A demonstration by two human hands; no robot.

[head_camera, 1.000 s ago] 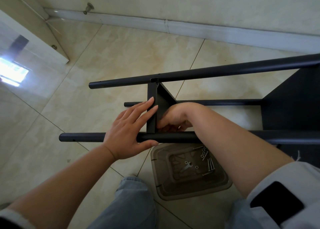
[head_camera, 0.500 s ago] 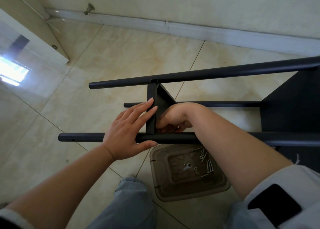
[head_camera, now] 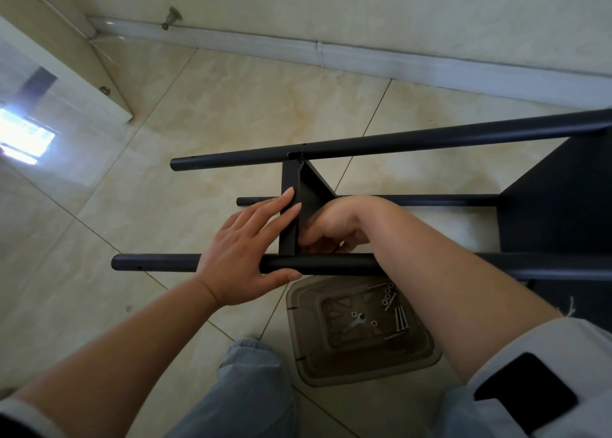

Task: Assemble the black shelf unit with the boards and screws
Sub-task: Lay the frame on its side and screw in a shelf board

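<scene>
Shelf board (head_camera: pixel 309 195) stiff, light; brace near tube (head_camera: pixel 318 264). Left hand (head_camera: pixel 246 248) flat, steadying; right hand (head_camera: pixel 334 225) curled inside, grip unclear.

left hand (head_camera: pixel 245 252): bare, no rings, fingernails longish and pale
right hand (head_camera: pixel 334 223): bare
forearms: uncovered well back from the fingers
right sleeve (head_camera: pixel 516 381): white, pushed up, black patch
trousers (head_camera: pixel 245 391): light blue denim

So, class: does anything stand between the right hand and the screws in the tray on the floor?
Yes. The near black tube of the shelf frame runs across, with the right hand beyond it against the board and the screws in the tray on the near side. The hand must come back over the tube.
</scene>
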